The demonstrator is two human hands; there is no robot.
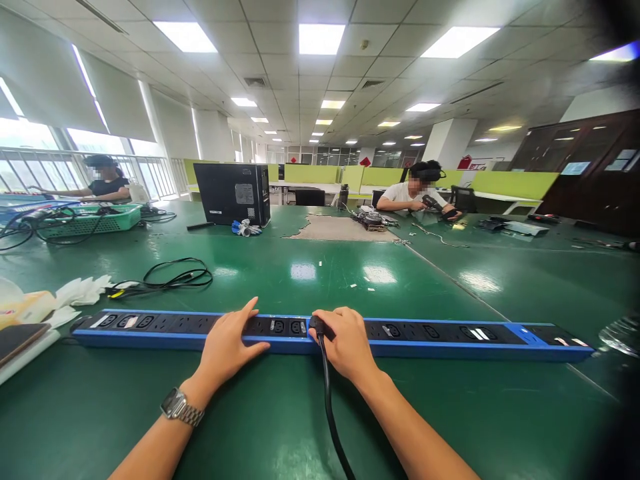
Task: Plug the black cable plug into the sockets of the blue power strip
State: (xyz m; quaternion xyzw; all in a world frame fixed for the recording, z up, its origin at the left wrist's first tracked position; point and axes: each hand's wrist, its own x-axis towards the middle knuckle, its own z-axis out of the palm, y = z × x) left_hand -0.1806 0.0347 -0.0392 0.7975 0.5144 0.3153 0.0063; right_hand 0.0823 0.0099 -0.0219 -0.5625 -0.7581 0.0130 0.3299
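In the head view, a long blue power strip (330, 331) is lying along the near edge of the green bench (310, 273), running almost from the left edge to the right one. The left hand (227, 343) is resting flat and open on the strip, fingers spread across its top left of the middle, gripping nothing. A metal watch (181, 406) is sitting on that wrist. The right hand (345, 340) is closing around a black plug (316, 325) that is standing in a socket near the strip's middle, just beside the left hand's fingertips. The plug's black cable (330, 413) is running from it over the bench's near edge, between the two forearms.

Behind the strip's left end, a loose black cord (170, 275) is lying coiled on the bench, with white gloves (83, 291) beside it nearer the left edge. Farther back toward the left edge, a green basket (90, 219) is holding tangled cables. Near the bench's far middle, a black computer case (233, 193) is standing upright.

At the far left corner, one person (103, 179) is sitting behind the basket. At the far edge right of the middle, another person (417, 193) in a white shirt is sitting and holding a dark tool over the bench.
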